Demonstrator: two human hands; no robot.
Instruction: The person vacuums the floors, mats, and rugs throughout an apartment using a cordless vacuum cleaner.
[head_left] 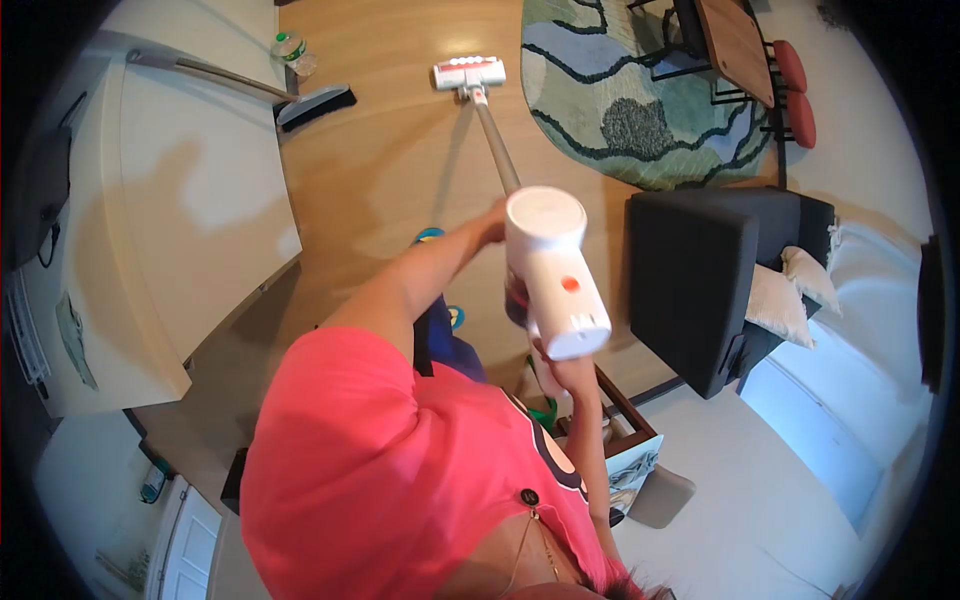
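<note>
A white cordless stick vacuum cleaner [562, 285] extends away from me, its motor body close to the camera. Its metallic tube [497, 145] runs down to a white floor head [470, 72], which rests on the wooden floor. Below the motor body, my right hand [570, 370] is closed around the handle, fingers partly hidden. My left hand [497, 220] grips near the upper end of the tube; the vacuum body covers most of its fingers.
A patterned green rug [640, 125] lies beyond at the right, under a wooden table [737, 45]. A dark sofa [690, 290] with pillows stands right. On the left are a white cabinet [200, 190], a broom [318, 105] and a plastic bottle [295, 55]. A wooden-framed drawer unit [625, 425] sits beside me.
</note>
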